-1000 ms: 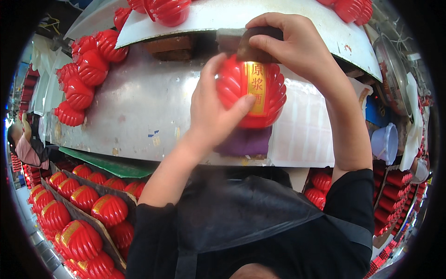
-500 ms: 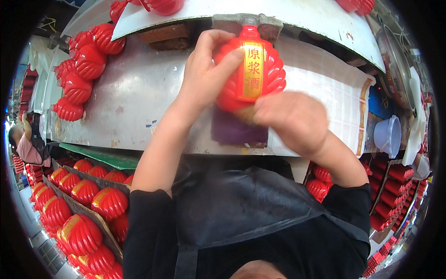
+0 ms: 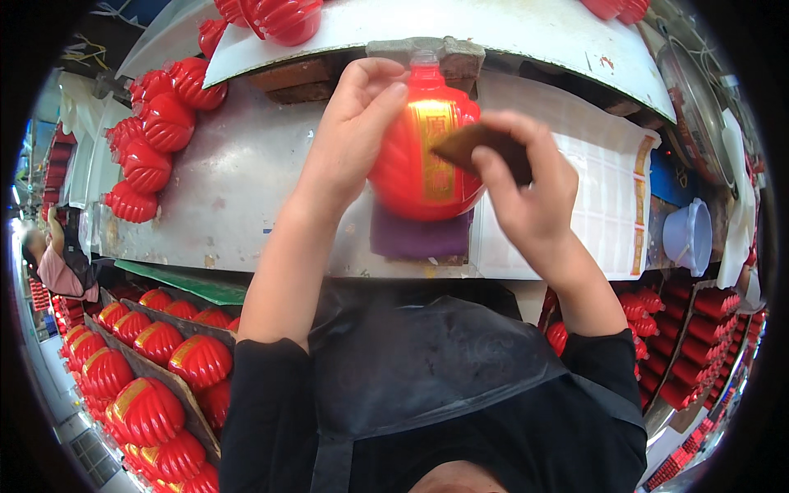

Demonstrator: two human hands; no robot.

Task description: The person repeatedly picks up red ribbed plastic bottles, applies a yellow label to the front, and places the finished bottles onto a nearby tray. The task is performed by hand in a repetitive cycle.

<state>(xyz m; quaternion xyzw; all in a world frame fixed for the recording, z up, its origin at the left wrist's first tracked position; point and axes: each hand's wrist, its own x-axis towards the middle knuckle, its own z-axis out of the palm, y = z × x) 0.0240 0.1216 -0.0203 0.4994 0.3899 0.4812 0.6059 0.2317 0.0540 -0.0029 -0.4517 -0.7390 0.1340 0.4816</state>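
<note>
Right grip is pinching a dark brown pad between thumb and fingers; left grip, its fingers curled, meets the left shoulder of a red bottle, though whether it clasps the bottle or merely leans on it cannot be told. Largest is the metal bench, stretching from ten o'clock across to two, with a white board raised beyond it at twelve. Red bottles with gold labels sit packed in rows between cardboard dividers at eight o'clock, below the bench edge. A pale sheet covers the bench at two, and more red bottles cluster at ten. One pale blue bucket stands at three. Just above the middle, toward twelve, lies the handled bottle, neck pointing to twelve before a grey block, base above a folded purple cloth. Smallest, its gold label faces up, the pad's tip over it; contact is unclear.
</note>
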